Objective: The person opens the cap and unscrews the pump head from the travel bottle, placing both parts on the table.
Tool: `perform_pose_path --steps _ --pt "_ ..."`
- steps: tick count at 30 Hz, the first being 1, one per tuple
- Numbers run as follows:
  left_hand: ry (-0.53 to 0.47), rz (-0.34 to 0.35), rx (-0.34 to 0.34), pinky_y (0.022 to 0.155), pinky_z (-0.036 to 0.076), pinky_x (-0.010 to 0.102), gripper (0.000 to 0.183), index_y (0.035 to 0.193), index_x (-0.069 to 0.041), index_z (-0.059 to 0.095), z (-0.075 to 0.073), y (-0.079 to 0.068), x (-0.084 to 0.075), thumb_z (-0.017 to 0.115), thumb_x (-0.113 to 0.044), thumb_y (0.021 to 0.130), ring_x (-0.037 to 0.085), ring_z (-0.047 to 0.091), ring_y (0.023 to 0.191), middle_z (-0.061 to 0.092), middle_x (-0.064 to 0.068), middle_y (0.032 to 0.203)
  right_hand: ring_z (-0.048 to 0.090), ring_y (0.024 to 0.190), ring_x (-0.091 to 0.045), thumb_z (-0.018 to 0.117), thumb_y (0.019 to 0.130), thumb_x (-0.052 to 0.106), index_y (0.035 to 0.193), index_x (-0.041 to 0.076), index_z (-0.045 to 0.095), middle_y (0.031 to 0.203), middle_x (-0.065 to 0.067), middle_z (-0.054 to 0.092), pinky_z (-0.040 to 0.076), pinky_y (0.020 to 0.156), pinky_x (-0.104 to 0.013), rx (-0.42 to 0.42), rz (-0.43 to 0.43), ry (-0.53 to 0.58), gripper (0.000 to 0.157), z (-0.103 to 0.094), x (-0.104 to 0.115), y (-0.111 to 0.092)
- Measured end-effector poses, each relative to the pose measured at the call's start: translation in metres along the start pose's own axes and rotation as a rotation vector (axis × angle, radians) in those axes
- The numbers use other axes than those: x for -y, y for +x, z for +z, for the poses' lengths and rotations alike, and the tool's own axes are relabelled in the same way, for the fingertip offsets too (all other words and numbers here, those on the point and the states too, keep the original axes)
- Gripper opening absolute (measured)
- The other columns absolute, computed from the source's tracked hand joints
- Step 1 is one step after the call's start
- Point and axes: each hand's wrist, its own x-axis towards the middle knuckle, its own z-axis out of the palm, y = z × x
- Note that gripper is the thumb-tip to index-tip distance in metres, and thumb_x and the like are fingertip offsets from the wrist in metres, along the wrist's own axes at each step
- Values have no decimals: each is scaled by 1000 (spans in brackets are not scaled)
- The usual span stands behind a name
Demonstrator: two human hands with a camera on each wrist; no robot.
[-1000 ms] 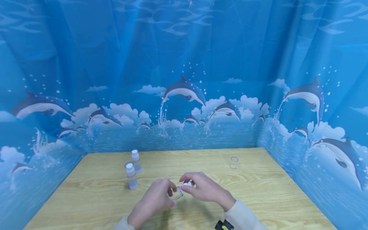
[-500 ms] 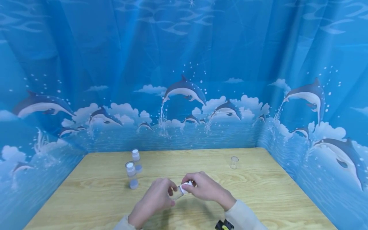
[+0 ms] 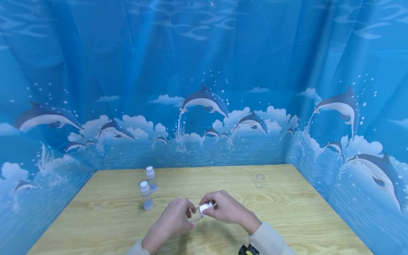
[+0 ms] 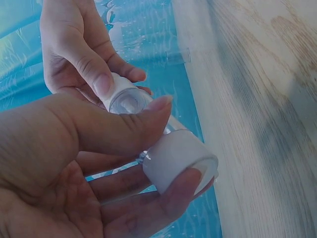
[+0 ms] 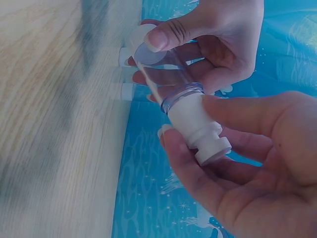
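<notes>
Over the front middle of the table, both hands are on one clear pump bottle, held tilted. My left hand grips its clear body near the white base, thumb on one side and fingers on the other. With thumb and fingers, my right hand pinches the white pump top at the bottle's neck. The narrower spout end of that top sticks out beyond the right fingertips. No liquid shows inside the clear body.
Two similar bottles with white tops stand at the left, a nearer bottle and a farther bottle. A clear cap stands at the back right of the wooden table. A blue dolphin curtain encloses the table's back and sides.
The right fingers have shifted round the white pump top, and more of it shows between them now. My left hand and the bottle have stayed nearly in place.
</notes>
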Motion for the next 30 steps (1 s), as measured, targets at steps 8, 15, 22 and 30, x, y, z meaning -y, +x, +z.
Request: perform_pose_path --steps 8,15,22,30 --pt "4 5 -3 70 61 36 39 103 -3 77 0 0 0 90 -3 67 18 66 78 75 9 87 63 85 0 78 88 5 108 5 75 104 -8 76 55 73 -14 -8 -10 -9 21 0 1 0" --pt "11 10 -10 69 61 35 38 103 -3 77 0 -1 0 90 -4 66 18 66 77 75 8 86 63 85 0 79 86 3 107 6 75 103 -7 76 55 73 -13 -18 -26 -19 22 0 1 0" --pt "8 4 -6 68 60 35 38 103 -3 77 0 0 0 90 -4 67 17 66 76 74 6 85 65 87 -1 80 84 1 107 6 75 103 -5 76 55 76 -13 -21 -52 -15 24 0 -1 1" --pt "4 9 -4 66 59 32 38 103 -3 77 0 0 1 90 -4 67 16 65 75 74 7 85 66 89 -2 80 84 1 107 7 75 104 -5 76 55 79 -13 -17 -64 -17 24 -1 -2 1"
